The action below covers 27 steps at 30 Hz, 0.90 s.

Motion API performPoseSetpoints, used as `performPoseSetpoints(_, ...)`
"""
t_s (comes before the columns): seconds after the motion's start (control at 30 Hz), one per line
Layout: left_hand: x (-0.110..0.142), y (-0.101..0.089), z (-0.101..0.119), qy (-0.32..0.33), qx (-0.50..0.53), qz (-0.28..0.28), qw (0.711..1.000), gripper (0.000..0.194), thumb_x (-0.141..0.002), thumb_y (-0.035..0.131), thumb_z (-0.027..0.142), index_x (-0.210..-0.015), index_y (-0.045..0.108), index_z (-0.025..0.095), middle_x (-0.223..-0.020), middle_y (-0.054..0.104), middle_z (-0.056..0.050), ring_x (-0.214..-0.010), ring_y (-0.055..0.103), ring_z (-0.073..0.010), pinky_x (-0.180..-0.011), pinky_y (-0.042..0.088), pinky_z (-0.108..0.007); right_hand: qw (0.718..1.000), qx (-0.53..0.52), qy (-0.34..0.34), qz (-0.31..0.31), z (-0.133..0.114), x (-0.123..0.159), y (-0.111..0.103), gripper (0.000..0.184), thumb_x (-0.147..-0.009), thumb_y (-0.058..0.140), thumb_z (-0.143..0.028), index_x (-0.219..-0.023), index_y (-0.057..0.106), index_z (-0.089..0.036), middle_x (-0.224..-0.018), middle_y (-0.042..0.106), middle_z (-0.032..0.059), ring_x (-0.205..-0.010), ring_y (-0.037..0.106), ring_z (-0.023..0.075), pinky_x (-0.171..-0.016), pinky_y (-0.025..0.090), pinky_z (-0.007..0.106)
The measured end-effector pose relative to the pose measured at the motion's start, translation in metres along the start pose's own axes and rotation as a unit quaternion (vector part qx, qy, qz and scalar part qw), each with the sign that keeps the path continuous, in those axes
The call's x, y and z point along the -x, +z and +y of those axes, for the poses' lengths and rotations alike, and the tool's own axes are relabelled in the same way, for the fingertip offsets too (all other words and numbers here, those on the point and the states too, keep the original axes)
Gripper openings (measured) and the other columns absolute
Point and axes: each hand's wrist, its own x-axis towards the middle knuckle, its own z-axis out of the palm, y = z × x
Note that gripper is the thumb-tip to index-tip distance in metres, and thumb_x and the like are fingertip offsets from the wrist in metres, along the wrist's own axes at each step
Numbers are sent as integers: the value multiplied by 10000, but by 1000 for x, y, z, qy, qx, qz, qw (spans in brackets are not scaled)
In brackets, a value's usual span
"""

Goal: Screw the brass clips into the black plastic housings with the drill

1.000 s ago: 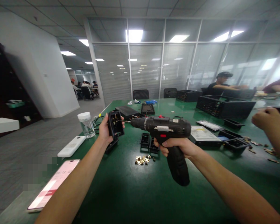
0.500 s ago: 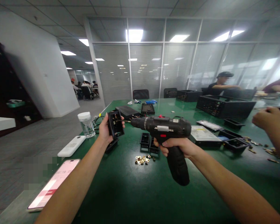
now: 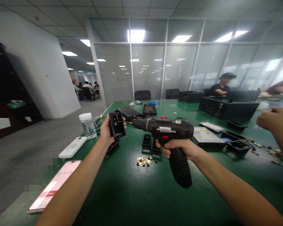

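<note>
My left hand (image 3: 106, 129) is closed around a black plastic housing (image 3: 118, 127), tilted so its hollow inside faces right; brass-coloured parts show within. In my right hand (image 3: 175, 147) is a black cordless drill (image 3: 163, 127), gripped by its handle and lying level. Its thin bit points left into the housing; whether the tip touches a screw is too small to tell. Below the drill, several brass plates and dark screws (image 3: 145, 162) lie in a small pile. Two similar black housings (image 3: 146, 142) stand behind that pile, and another dark housing (image 3: 113, 147) sits under my left hand.
A clear bottle (image 3: 87, 127), a white power bank (image 3: 73, 147) and a phone (image 3: 55, 186) line the left edge. At right are a metal drive (image 3: 206, 136), more black housings (image 3: 238, 146) and a large black case (image 3: 227, 108). A co-worker's hand (image 3: 271, 117) is at far right.
My hands, the housing and the drill stay nearly in place. The co-worker's hand at far right has shifted slightly, and the seated person's arm at the back has lowered.
</note>
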Motion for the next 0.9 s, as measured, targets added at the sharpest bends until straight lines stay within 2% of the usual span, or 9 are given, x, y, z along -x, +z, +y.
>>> performPoseSetpoints(0.33, 0, 2, 1, 18, -5, 3, 1000, 535, -905, 481, 571, -927, 705, 86, -885, 726, -134, -720, 709, -222, -647, 610, -343, 1000, -5, -1, 14, 0, -1, 3, 328, -691, 706, -277, -966, 627, -115, -750, 594, 33, -558, 501, 84, -537, 448, 224)
performPoseSetpoints(0.5, -1, 2, 1, 20, -8, -2, 1000, 525, -908, 475, 571, -942, 699, 98, -894, 728, -132, -787, 716, -240, -670, 609, -346, 1000, 0, -6, 31, 0, 1, 6, 341, -675, 710, -278, -960, 632, -107, -765, 610, 45, -549, 513, 89, -543, 468, 238)
performPoseSetpoints(0.9, 3, 4, 1, 6, -14, 0, 1000, 534, -908, 479, 578, -945, 691, 90, -859, 727, -121, -734, 713, -213, -693, 613, -337, 1000, -18, -7, -3, -2, 1, 0, 281, -722, 678, -278, -935, 639, -99, -712, 574, 33, -560, 485, 88, -531, 444, 220)
